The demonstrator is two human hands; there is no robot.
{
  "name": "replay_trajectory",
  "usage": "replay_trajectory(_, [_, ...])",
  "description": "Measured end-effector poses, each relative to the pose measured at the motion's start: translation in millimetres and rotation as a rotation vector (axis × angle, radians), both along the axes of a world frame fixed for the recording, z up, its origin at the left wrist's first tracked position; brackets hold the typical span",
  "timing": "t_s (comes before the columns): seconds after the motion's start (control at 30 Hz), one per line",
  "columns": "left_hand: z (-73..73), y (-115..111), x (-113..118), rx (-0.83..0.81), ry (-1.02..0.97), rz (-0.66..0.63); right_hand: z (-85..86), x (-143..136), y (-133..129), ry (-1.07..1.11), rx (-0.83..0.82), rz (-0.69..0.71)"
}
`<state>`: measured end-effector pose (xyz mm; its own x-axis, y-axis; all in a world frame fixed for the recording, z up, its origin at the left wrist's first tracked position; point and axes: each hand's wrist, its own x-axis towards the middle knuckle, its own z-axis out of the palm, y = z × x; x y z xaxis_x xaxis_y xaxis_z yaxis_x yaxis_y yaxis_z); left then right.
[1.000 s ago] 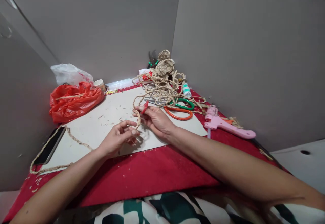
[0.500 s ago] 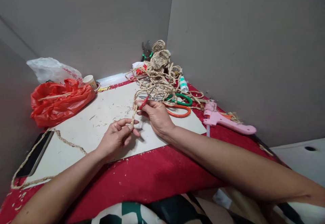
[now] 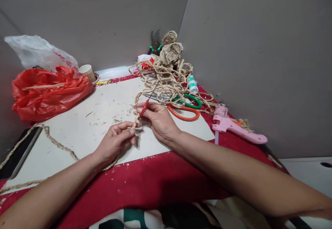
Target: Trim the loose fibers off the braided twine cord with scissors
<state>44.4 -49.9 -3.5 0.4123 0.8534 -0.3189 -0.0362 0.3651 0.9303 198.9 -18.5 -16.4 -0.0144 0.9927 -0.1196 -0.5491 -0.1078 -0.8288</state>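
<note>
A thin braided straw rope [image 3: 136, 119] runs between my two hands above the white board [image 3: 103, 101]. My left hand [image 3: 121, 136] pinches its lower part between thumb and fingers. My right hand [image 3: 155, 118] grips the rope a little higher up, along with a small red-handled pointed tool [image 3: 144, 107] that slants up and away. Behind the right hand lie scissors [image 3: 183, 112] with one orange and one green handle. Beyond them is a tangled heap of the same rope [image 3: 168, 80]. More rope [image 3: 61, 145] loops over the board's left side.
A red plastic bag [image 3: 52, 95], a clear bag [image 3: 38, 51] and a paper cup [image 3: 87, 72] stand at the back left. Green-handled pliers [image 3: 155, 45] rest against the wall. A pink glue gun [image 3: 233, 128] lies right, a dark phone [image 3: 19, 153] left.
The view has shifted, so the bags and phone sit further left and the glue gun slightly further right. Both hands keep their hold on the rope, with little movement between them.
</note>
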Motion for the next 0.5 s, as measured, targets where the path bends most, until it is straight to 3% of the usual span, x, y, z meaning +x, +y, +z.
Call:
replay_trajectory(0.13, [-1.6,1.8,-0.3,-0.026,-0.042,-0.003,1.6,2.2,1.5,0.017,-0.030,0.004])
replay_trajectory(0.5, [-4.7,3.9,0.6,-0.062,-0.129,0.072,2.2,5.6,10.0,-0.048,0.065,-0.142])
